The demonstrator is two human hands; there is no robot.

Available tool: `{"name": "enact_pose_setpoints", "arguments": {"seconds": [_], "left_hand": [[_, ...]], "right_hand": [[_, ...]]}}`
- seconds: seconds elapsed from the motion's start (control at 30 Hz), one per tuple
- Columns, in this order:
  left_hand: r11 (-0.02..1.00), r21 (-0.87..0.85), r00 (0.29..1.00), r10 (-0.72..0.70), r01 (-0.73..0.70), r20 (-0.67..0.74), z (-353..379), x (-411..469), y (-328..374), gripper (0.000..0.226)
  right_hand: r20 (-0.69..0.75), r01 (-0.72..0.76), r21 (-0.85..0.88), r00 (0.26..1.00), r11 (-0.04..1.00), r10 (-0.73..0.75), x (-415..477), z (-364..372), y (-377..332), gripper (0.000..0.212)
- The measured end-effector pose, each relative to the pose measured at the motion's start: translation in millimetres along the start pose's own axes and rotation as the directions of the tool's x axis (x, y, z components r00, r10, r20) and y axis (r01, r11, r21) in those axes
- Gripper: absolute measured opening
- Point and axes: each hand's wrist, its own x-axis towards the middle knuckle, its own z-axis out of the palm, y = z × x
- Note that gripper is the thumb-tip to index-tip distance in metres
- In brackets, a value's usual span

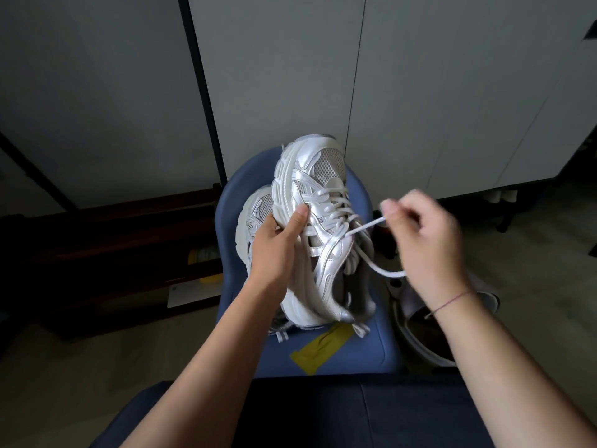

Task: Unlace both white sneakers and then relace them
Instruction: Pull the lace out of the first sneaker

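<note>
Right hand (426, 240) with lace (365, 227), off sneaker (310, 185) edge

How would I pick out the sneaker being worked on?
Start at the blue chair in the middle. On it, the raised sneaker gripped by the left hand is the one. Unlike the lower sneaker beside it, its lace is pinched by the right hand.

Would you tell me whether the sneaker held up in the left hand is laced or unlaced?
Partly laced: the lace crosses several eyelets of the sneaker, while the right hand pinches one loose end.
</note>
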Motion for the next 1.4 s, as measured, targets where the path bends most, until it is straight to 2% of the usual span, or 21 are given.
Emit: {"name": "enact_pose_setpoints", "arguments": {"seconds": [0.07, 0.17, 0.23, 0.37, 0.47, 0.53, 0.6, 0.67, 0.77, 0.83, 0.9, 1.0, 1.07, 1.13, 1.17, 1.2, 1.23, 1.27, 1.33, 1.37, 1.4], "left_hand": [[1.0, -0.016, 1.0, -0.007, 0.006, -0.003, 1, 0, 2, 0.033], [1.0, -0.003, 1.0, -0.012, 0.012, 0.012, 0, 0, 0, 0.032], [1.0, -0.004, 1.0, -0.015, 0.015, 0.012, 0, 0, -1, 0.031], [1.0, -0.01, 1.0, -0.007, 0.007, 0.013, 1, 0, 0, 0.031], [1.0, 0.01, 1.0, -0.004, 0.004, 0.012, -1, 1, 0, 0.033], [1.0, 0.008, 1.0, -0.021, 0.021, 0.01, -4, 2, 0, 0.033], [0.999, -0.012, 0.999, -0.039, 0.039, 0.009, -6, 4, 1, 0.034], [0.999, -0.018, 0.999, -0.046, 0.046, -0.008, -7, 5, 1, 0.037], [0.999, -0.012, 0.999, -0.049, 0.049, -0.001, -7, 6, -1, 0.036], [0.998, -0.02, 0.999, -0.051, 0.051, 0.005, -5, 4, -3, 0.033], [0.999, -0.024, 0.999, -0.047, 0.047, 0.014, -2, 2, -3, 0.032], [1.0, -0.008, 0.999, -0.028, 0.028, 0.033, -1, 1, -2, 0.031], [1.0, 0.011, 0.999, -0.019, 0.019, 0.045, -3, 1, -2, 0.032], [0.999, 0.006, 0.998, -0.033, 0.033, 0.062, -4, 1, -1, 0.032], [0.999, -0.003, 0.996, -0.044, 0.044, 0.08, -5, 1, 0, 0.032], [0.998, -0.017, 0.994, -0.053, 0.055, 0.099, -5, 1, 0, 0.033], [0.998, -0.027, 0.992, -0.057, 0.061, 0.115, -6, 1, 1, 0.033], [0.998, -0.031, 0.99, -0.059, 0.063, 0.126, -6, 2, 1, 0.034], [0.997, -0.038, 0.989, -0.059, 0.065, 0.139, -7, 3, 1, 0.037], [0.997, -0.043, 0.988, -0.063, 0.07, 0.138, -8, 4, 1, 0.038], [0.996, -0.048, 0.989, -0.066, 0.073, 0.134, -9, 5, 1, 0.038]], "right_hand": [[-0.111, -0.106, 0.036, 0.988, 0.994, 0.109, 5, -14, 9, 0.04], [-0.029, -0.146, 0.01, 0.989, 0.989, 0.146, 4, -15, 16, 0.032], [0.076, -0.051, -0.041, 0.996, 0.998, 0.054, 0, -5, 12, 0.022], [0.232, 0.254, -0.227, 0.952, 0.94, -0.2, -7, 12, 0, 0.038], [0.233, 0.311, -0.226, 0.938, 0.923, -0.258, -6, 19, -4, 0.036], [0.117, 0.224, -0.138, 0.971, 0.965, -0.209, -3, 12, -6, 0.035], [-0.084, 0.042, -0.006, 0.996, 0.999, -0.043, 3, -5, -1, 0.034], [-0.189, -0.111, 0.107, 0.973, 0.988, 0.13, 9, -21, 9, 0.038], [-0.049, -0.177, 0.026, 0.983, 0.984, 0.178, 7, -18, 19, 0.024], [0.075, -0.061, -0.05, 0.995, 0.997, 0.064, 1, -7, 15, 0.019], [0.184, 0.112, -0.118, 0.979, 0.987, -0.09, -4, 5, 7, 0.027], [0.243, 0.257, -0.177, 0.947, 0.95, -0.21, -8, 15, -2, 0.037], [0.269, 0.204, -0.073, 0.946, 0.976, -0.178, -10, 18, -4, 0.034], [0.299, -0.05, 0.197, 0.954, 0.979, -0.012, -10, 17, -8, 0.031], [0.315, -0.229, 0.402, 0.944, 0.886, 0.1, -10, 15, -11, 0.031], [0.341, -0.369, 0.595, 0.92, 0.714, 0.192, -10, 12, -13, 0.029], [0.379, -0.454, 0.726, 0.891, 0.516, 0.252, -8, 10, -14, 0.026], [0.399, -0.484, 0.789, 0.872, 0.378, 0.284, -6, 8, -14, 0.025], [0.428, -0.517, 0.831, 0.83, 0.206, 0.358, 1, 3, -12, 0.026], [0.444, -0.539, 0.828, 0.8, 0.158, 0.403, 4, 1, -9, 0.026], [0.436, -0.55, 0.82, 0.781, 0.16, 0.447, 6, -1, -7, 0.027]]}}
